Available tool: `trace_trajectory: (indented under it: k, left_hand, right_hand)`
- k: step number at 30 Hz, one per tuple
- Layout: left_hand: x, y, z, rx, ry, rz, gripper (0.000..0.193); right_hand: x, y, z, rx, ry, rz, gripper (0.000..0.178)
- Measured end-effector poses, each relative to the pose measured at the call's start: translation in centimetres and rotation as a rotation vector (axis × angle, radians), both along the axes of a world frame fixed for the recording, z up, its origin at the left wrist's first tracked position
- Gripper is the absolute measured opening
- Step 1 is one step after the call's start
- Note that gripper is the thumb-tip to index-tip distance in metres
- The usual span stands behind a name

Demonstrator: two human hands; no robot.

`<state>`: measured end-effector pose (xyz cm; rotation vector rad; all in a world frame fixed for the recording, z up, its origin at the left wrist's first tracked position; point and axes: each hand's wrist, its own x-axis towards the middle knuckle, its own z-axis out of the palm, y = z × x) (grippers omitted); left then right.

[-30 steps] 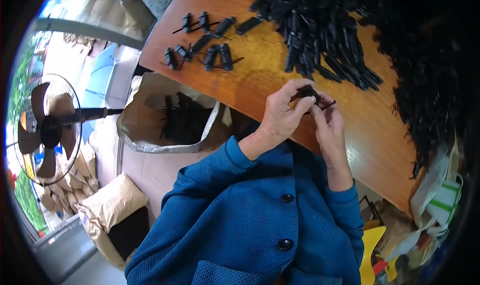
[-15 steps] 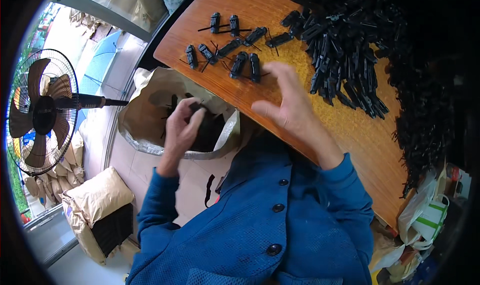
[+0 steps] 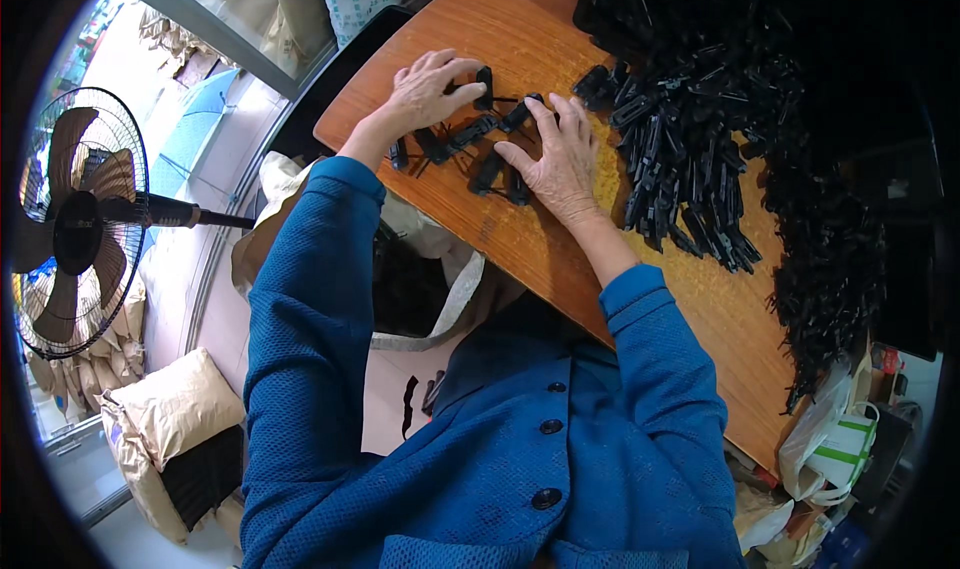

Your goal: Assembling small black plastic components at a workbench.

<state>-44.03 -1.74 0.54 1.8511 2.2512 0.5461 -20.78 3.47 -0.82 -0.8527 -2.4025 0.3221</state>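
Several small black plastic pieces [image 3: 474,131] with thin rods lie in a loose group near the table's left edge. Above the far-left part of this group is my left hand [image 3: 425,94], fingers spread, its thumb beside an upright-looking black piece [image 3: 484,87]. My right hand [image 3: 562,169] reaches over the group's right side with fingers apart. Its thumb is close to a pair of black pieces [image 3: 490,172], and its index fingertip meets another black piece [image 3: 520,115]. Parts of these pieces are hidden under the fingers.
A large heap of black pieces [image 3: 690,159] covers the right of the wooden table [image 3: 570,254]. Below the left edge stands an open woven sack [image 3: 458,294] with dark contents, partly behind my left arm. A black fan [image 3: 78,231] and a paper sack [image 3: 180,404] are at left.
My left hand has risen from over the open sack, where its fingers were curled, to the pieces on the table. My right hand has moved slightly left, nearer the pieces, which now lie closer together.
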Motion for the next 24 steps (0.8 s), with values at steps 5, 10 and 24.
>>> trace_trajectory:
  k: [5,10,24]
  left_hand:
    - [-0.1,-0.5,0.3,0.061,0.031,-0.091,0.038]
    - [0.4,-6.3,0.0,0.170,-0.084,-0.125,0.030]
    - [6.4,-21.7,5.8,-0.101,-0.376,0.122,0.017]
  right_hand:
    - [-1.4,0.0,-0.1,0.057,0.078,0.089,0.059]
    - [-1.6,-2.9,-0.1,0.021,0.101,0.287,0.056]
    - [0.5,-14.9,1.3,-0.215,0.161,0.912,0.041]
